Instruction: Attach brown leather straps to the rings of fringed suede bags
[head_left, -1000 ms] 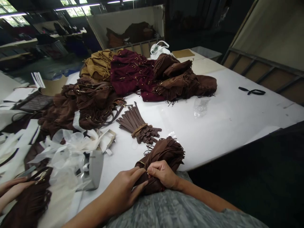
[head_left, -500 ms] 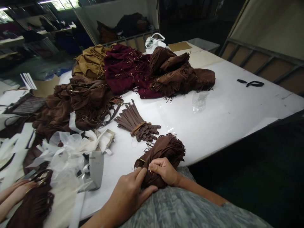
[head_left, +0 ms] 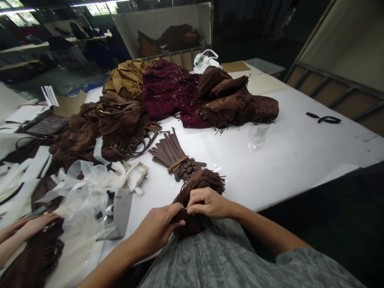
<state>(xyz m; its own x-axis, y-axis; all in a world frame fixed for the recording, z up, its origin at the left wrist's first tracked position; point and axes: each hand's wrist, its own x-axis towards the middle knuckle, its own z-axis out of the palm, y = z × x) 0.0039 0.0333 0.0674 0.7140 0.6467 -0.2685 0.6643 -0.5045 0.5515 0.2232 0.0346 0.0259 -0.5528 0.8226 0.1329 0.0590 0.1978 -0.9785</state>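
Observation:
A brown fringed bag [head_left: 207, 179] lies at the table's near edge against my body, its fringe towards the far side. My left hand [head_left: 160, 224] grips the bag's near left part, thumb and fingers closed on the brown material. My right hand [head_left: 208, 203] is closed in a pinch over the bag, its fingertips almost meeting those of the left. A tiny pale spot shows at that pinch; what it is I cannot make out. Just beyond the bag lies a bundle of brown straps [head_left: 172, 154], tied with a tan band.
Brown bags [head_left: 102, 132], a maroon bag [head_left: 163, 90] and a mustard bag [head_left: 124, 78] are heaped farther back. White strips and tissue [head_left: 87, 200] surround a grey box [head_left: 121, 212] at left. A co-worker's hands [head_left: 33, 228] rest on dark fringe. A black strap [head_left: 324, 118] lies far right.
The view has tilted and shifted, so the table's contents sit slightly to the right. The bag is turned and drawn closer to me; both hands have moved with it, fingertips still together.

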